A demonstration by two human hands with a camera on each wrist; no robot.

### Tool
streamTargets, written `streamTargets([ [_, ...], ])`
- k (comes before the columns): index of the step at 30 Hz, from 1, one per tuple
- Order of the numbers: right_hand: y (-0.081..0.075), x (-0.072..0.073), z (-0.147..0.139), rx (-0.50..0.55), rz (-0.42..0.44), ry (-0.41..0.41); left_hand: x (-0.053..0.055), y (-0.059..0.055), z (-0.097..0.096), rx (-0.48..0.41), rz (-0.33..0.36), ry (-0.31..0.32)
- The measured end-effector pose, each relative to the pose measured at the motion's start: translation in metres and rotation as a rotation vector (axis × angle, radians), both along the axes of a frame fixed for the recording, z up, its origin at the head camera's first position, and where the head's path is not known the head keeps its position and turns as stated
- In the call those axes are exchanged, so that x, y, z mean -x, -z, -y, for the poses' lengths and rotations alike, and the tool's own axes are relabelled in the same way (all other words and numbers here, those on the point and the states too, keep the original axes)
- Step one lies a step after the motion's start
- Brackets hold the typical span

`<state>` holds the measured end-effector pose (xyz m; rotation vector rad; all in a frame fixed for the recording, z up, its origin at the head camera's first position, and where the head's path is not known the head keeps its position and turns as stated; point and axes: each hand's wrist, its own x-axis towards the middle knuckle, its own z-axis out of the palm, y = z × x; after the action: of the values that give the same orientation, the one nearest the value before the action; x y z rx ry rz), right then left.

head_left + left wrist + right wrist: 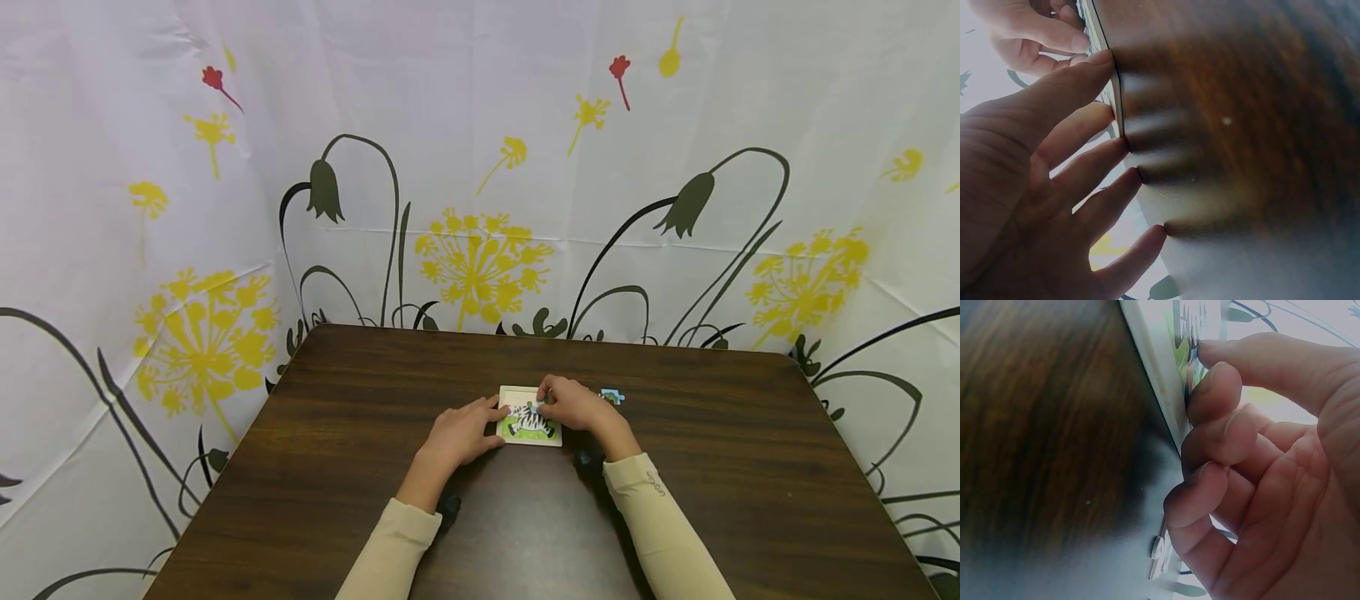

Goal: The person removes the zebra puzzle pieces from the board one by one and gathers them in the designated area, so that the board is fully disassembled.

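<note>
A small square tray puzzle [530, 439] with a zebra on green grass and a pale border lies on the table. My left hand [463, 429] steadies its left side, thumb and a fingertip at the border, the other fingers spread with tips on the tabletop in the left wrist view. Over the puzzle's upper right, my right hand [577, 406] has its fingers curled and pinches a puzzle piece [1195, 367] between thumb and index finger, right at the picture. Most of that piece is hidden by the fingertips. Just right of this hand lies a loose blue-and-green puzzle piece [612, 397].
The dark brown wooden table [375, 375] reaches back to a white curtain [450, 100] printed with yellow, red and dark green flowers. Black wrist devices [588, 461] sit under both wrists, beside the cream sleeves [667, 525].
</note>
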<state>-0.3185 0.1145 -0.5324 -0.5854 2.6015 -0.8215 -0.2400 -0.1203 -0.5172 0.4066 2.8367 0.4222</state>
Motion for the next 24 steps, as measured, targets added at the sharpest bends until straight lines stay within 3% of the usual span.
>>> streamTargets([
  [15,0.001,0.001,0.001,-0.008,-0.038,-0.016,0.001,0.000,-0.001,0.007,0.004,-0.001],
  [24,-0.008,0.000,-0.004,0.058,-0.112,-0.027,0.001,0.003,0.000,0.005,-0.005,-0.001],
])
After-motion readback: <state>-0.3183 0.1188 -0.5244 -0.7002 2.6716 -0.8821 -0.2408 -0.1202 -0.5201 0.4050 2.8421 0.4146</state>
